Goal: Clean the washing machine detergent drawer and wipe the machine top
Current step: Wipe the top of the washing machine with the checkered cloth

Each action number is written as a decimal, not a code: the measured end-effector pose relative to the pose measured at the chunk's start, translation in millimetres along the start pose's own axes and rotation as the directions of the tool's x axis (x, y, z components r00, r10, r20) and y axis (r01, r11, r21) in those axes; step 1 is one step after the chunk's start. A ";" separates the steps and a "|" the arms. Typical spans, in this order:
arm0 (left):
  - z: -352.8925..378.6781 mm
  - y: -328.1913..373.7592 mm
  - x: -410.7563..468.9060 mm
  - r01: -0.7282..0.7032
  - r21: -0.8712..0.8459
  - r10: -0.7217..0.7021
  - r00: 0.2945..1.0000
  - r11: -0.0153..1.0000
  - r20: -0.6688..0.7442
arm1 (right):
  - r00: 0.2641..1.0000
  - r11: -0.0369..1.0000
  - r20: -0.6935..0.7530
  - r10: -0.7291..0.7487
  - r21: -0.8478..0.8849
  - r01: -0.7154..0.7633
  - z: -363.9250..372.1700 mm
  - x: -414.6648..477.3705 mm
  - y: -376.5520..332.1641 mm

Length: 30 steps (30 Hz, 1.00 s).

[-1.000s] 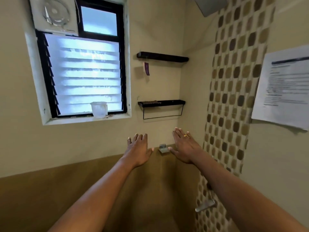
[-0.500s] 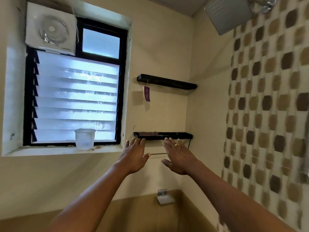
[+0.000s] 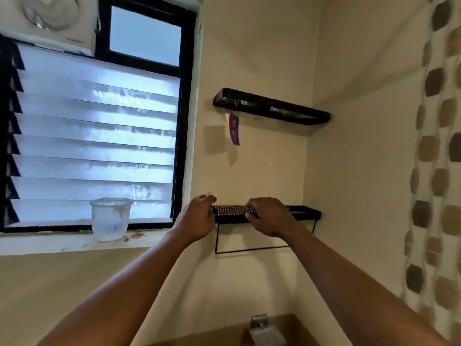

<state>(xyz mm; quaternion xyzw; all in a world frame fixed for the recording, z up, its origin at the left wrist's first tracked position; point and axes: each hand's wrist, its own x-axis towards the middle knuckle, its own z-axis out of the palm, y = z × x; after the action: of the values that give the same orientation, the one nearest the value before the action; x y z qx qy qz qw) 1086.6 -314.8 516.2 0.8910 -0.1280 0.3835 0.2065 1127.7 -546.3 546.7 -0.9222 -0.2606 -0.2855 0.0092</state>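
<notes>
Head view: both arms reach up and forward to the lower black wall shelf (image 3: 305,212), which sits beside the window (image 3: 94,136) and below a second black shelf (image 3: 272,107). On the lower shelf lies a speckled, woven-looking item, likely a folded cloth or scrub pad (image 3: 233,210); the washing machine and its detergent drawer are not in sight.

The left hand (image 3: 197,219) curls at the left end of the cloth, fingers bent together over the shelf edge, seemingly closed on that end. The right hand (image 3: 268,217) covers the right end, knuckles up, fingers folded down onto it; whether the fingertips have actually pinched the fabric is hidden by the backs of the hands. Both wrists are slightly cocked upward, forearms nearly straight and converging on the shelf.

Judging by its texture, the cloth should be light, soft and limp, so it will sag when lifted and needs no strong grip; taking it at both ends, as the hands are placed, should keep it flat. It may snag on the shelf's mesh, so lifting straight up before pulling back seems wise. The shelf looks thin and bracket-mounted, so pressing down on it is best avoided.

A translucent plastic cup (image 3: 111,218) stands on the window sill just left of the left hand and could be knocked by that elbow.
</notes>
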 end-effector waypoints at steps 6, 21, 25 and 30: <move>8.3 -38.3 45.9 -0.035 -0.024 0.035 0.999 0.999 -0.016 | 0.988 0.980 -0.024 0.155 0.131 -0.151 9.4 67.4 -20.4; 13.0 -56.5 64.9 -0.023 -0.083 0.017 0.997 0.996 -0.072 | 0.890 0.840 0.009 0.456 0.327 -0.434 29.3 97.2 -30.7; 9.1 -38.6 61.9 0.007 -0.132 -0.022 0.994 0.991 -0.111 | 0.746 0.590 -0.127 0.653 0.704 -0.396 3.9 77.7 -10.4; 3.4 -0.5 57.6 0.027 -0.214 -0.058 0.989 0.977 -0.139 | 0.682 0.203 -0.073 0.728 0.973 -0.113 -38.6 55.8 3.6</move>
<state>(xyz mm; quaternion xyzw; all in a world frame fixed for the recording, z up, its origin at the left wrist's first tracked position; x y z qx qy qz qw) 1127.7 -319.9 556.4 0.8365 -0.1335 0.4268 0.3168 1148.4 -529.3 609.1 -0.6613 -0.0793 -0.3110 0.6780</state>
